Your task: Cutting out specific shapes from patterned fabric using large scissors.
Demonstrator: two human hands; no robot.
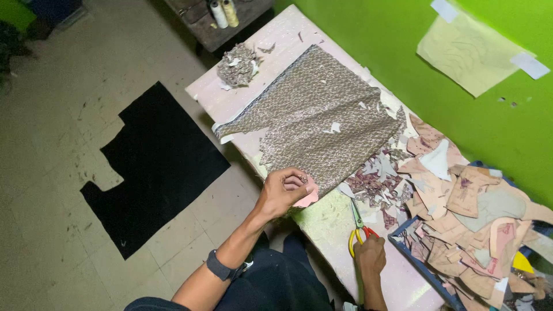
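Our left hand pinches a pink piece at the fabric edge; our right hand, fingers closed, grips scissors on the table.

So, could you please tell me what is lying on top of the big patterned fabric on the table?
A few small pale offcuts lie scattered on the patterned fabric. At its near edge the left hand pinches it together with a pink piece. The fabric hides the table beneath it.

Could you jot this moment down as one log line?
left hand: holds pink piece | right hand: grips scissors | patterned fabric on table
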